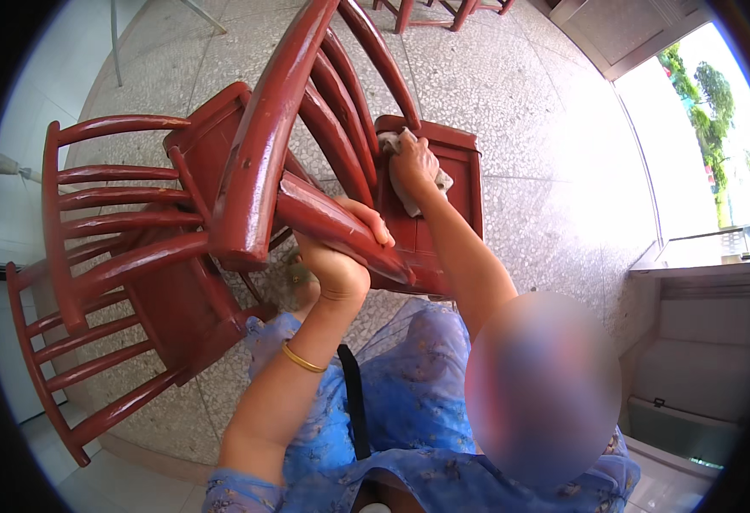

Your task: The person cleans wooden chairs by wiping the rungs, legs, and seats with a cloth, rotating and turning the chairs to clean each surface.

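Observation:
A red-painted wooden chair stands close in front of me, its slatted backrest (279,115) rising towards the camera and its seat (461,192) below. My left hand (343,247) is wrapped around a post of the backrest near its top rail, thumb and fingers on either side. With my right hand (415,160) I press a crumpled, light grey cloth (407,195) onto the chair's seat, beside the foot of an outer back spindle. Part of the cloth is hidden under that hand. A gold-coloured bangle is on my left wrist.
Two more red wooden chairs (125,211) (176,301) stand close together at the left, their backs outward. Legs of other red furniture (433,19) show at the top. Speckled stone tiles (529,154) form the floor. A bright doorway and a metal-edged cabinet (689,320) are at the right.

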The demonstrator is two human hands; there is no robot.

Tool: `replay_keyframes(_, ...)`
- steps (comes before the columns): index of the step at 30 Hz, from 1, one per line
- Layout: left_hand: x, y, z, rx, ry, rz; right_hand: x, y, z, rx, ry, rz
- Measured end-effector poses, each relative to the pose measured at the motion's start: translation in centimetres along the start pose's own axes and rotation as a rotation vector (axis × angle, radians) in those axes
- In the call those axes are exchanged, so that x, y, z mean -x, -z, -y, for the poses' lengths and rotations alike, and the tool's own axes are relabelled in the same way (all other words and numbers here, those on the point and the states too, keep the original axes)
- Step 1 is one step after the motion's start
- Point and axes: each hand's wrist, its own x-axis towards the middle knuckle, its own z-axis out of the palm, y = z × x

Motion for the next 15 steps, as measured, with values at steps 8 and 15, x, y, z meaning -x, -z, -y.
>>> replay_keyframes(8, -1.1, -0.1, -0.6, -0.005, -0.005, -0.067, 5.1, 0.8, -1.1, 0.031, 0.148, 0.238)
replay_keyframes(15, -1.2, -1.5, 0.3, 0.122, 0.020, -0.030, -2.6, 0.4, -0.7, 0.069, -0.003, -0.026)
